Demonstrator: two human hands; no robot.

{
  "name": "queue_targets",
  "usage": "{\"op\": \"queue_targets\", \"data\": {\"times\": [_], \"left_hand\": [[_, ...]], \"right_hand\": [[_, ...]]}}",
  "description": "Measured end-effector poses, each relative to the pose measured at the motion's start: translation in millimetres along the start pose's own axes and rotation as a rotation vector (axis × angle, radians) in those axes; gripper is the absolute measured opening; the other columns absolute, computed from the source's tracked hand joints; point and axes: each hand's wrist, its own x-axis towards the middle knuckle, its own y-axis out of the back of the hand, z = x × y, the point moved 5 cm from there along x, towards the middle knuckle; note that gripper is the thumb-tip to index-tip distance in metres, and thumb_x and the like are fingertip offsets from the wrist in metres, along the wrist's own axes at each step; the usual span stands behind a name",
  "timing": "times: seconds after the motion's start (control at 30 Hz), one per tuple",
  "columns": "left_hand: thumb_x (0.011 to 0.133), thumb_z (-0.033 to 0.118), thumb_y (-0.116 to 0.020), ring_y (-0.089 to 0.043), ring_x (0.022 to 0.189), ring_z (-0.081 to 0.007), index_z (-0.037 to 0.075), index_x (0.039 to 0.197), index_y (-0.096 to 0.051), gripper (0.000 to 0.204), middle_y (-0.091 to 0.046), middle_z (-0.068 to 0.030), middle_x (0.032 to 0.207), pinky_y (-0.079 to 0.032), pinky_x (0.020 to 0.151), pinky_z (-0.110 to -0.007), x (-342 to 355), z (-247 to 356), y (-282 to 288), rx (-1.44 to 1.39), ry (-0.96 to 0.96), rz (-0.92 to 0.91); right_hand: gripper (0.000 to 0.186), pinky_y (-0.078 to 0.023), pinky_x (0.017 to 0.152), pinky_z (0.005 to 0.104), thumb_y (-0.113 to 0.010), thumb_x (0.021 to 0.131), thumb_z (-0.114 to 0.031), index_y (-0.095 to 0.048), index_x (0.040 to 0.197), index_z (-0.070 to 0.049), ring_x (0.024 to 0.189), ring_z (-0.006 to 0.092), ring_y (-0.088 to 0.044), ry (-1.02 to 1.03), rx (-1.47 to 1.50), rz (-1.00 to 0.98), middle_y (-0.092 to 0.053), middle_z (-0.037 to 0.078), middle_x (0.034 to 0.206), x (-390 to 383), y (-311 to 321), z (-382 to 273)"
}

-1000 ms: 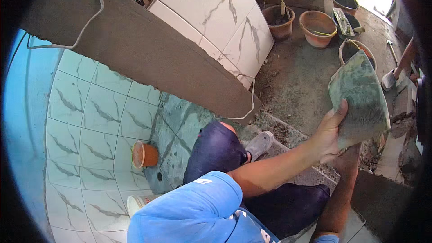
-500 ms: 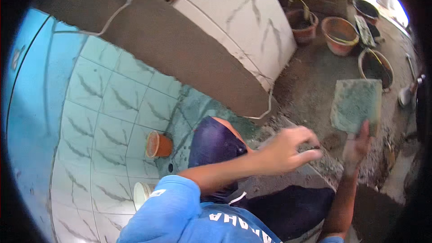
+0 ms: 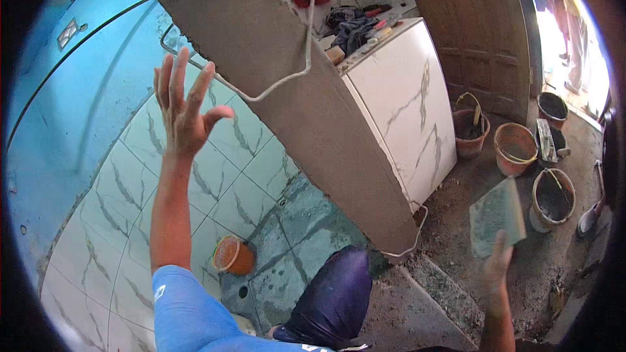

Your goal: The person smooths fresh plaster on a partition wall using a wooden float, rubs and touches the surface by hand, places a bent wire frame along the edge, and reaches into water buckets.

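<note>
My left hand (image 3: 181, 114) is raised with its fingers spread, holding nothing. It is near a bent metal rod clamp (image 3: 280, 83) that straddles the top of a grey plastered wall edge (image 3: 287, 137); I cannot tell whether the fingertips touch it. Down on the right, my right hand (image 3: 497, 266) grips a flat rectangular board (image 3: 490, 218), greyish and smeared, by its underside. A second rod clamp (image 3: 422, 225) sits at the lower end of the plastered edge.
Behind the wall edge is a white marbled counter side (image 3: 411, 98) with dark cloths (image 3: 352, 26) on top. Several buckets stand at right, including an orange one (image 3: 514, 146). Another orange bucket (image 3: 242, 261) rests on the tiled floor near a drain hole. People stand beyond the doorway.
My left hand has gone from low in the middle up and left toward the upper clamp, its fingers opening out. The board stays in my right hand, now tilted. The view has shifted.
</note>
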Motion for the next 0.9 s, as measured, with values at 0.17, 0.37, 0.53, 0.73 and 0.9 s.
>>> {"op": "queue_targets", "data": {"times": [0.17,0.37,0.53,0.73,0.9], "left_hand": [[0.09,0.064,-0.05,-0.036,0.144,-0.0264,0.022,0.135,-0.058,0.061,-0.048,-0.0089,0.149,-0.021,0.122,-0.049,9,-31,-19,0.002,-0.152,0.198],[0.093,0.066,-0.041,-0.042,0.141,-0.0245,0.023,0.132,-0.06,0.061,-0.051,-0.0095,0.146,-0.028,0.12,-0.048,32,-42,-29,0.039,-0.273,0.303],[0.1,0.06,-0.037,-0.05,0.134,-0.0272,0.01,0.13,-0.062,0.064,-0.057,-0.0147,0.139,-0.033,0.117,-0.047,64,-49,-22,-0.144,-0.347,0.516],[0.108,0.035,-0.038,-0.072,0.093,-0.0255,0.005,0.119,-0.067,0.042,-0.073,-0.0113,0.108,-0.055,0.08,-0.041,109,-147,-10,-0.075,0.262,0.586],[0.105,0.051,-0.042,-0.065,0.109,-0.0251,0.011,0.137,-0.06,0.054,-0.069,-0.0122,0.119,-0.048,0.094,-0.039,120,-215,-30,-0.213,0.554,0.446]], "right_hand": [[0.059,-0.039,0.111,0.0451,-0.06,0.095,-0.017,-0.039,0.149,-0.003,0.134,0.0346,-0.046,0.72,-0.711,-0.236,-0.047,0.02,0.145,-9,-127,29],[0.061,-0.026,0.117,0.0582,-0.061,0.085,-0.018,-0.047,0.144,-0.008,0.144,0.0431,-0.034,1.173,-0.812,-0.295,-0.037,0.022,0.154,-37,-246,59],[0.074,-0.008,0.122,0.0556,-0.059,0.083,-0.028,-0.038,0.151,-0.009,0.152,0.0401,-0.018,0.942,-1.016,-0.478,-0.028,0.019,0.161,-43,-284,140],[0.071,-0.007,0.12,0.0582,-0.058,0.083,-0.034,-0.043,0.149,-0.01,0.149,0.0399,-0.022,1.226,-0.693,-0.435,-0.035,0.015,0.158,-36,-385,-28],[0.074,-0.008,0.119,0.0601,-0.064,0.082,-0.033,-0.042,0.149,-0.012,0.149,0.0388,-0.022,1.267,-0.666,-0.426,-0.031,0.012,0.16,-20,-460,-134]]}}
